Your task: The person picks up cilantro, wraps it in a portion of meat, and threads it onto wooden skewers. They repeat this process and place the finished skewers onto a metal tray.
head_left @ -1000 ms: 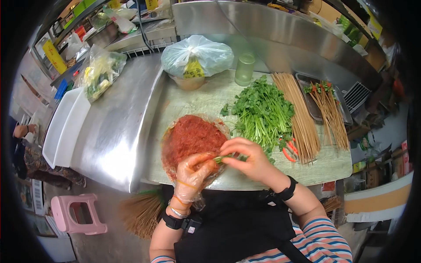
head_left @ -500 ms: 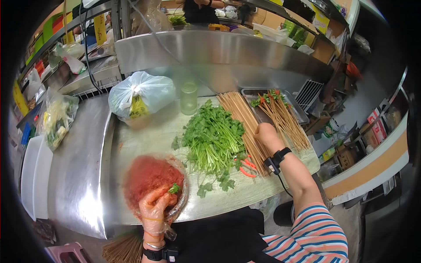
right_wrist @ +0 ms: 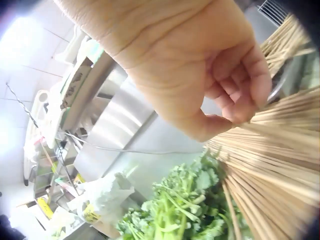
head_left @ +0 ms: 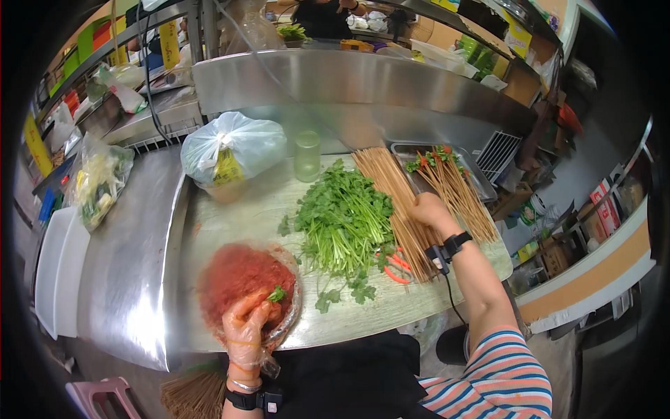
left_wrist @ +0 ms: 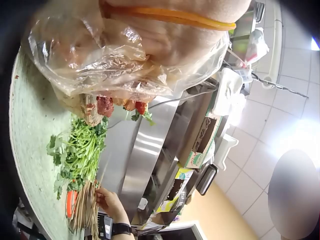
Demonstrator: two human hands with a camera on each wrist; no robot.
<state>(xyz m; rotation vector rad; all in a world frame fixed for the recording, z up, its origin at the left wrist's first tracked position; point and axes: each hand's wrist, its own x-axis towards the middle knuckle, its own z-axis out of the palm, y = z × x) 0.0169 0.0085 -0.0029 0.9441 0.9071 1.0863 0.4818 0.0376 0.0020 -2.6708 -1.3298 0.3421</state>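
Observation:
In the head view my left hand [head_left: 246,325], in a clear plastic glove, curls round a green leafy sprig [head_left: 277,294] at the bowl of red minced meat [head_left: 234,269]. Bits of red meat [left_wrist: 105,106] and leaf show at its fingertips in the left wrist view. My bare right hand [head_left: 434,211] is over the upper part of the loose wooden sticks [head_left: 391,199]. The right wrist view shows that hand [right_wrist: 190,75] pinching a stick end between thumb and fingers. Leafy green herbs [head_left: 342,216] lie between both hands.
Red-handled scissors [head_left: 398,269] lie beside the sticks. Behind are a tied plastic bag [head_left: 241,146] on a tub, a green glass [head_left: 307,157] and a metal tray [head_left: 405,150] with bundled sticks. White trays [head_left: 63,272] stand at the left.
My right hand has left the left hand and moved right, over to the sticks. The left hand stays by the meat with the sprig. The head view has shifted.

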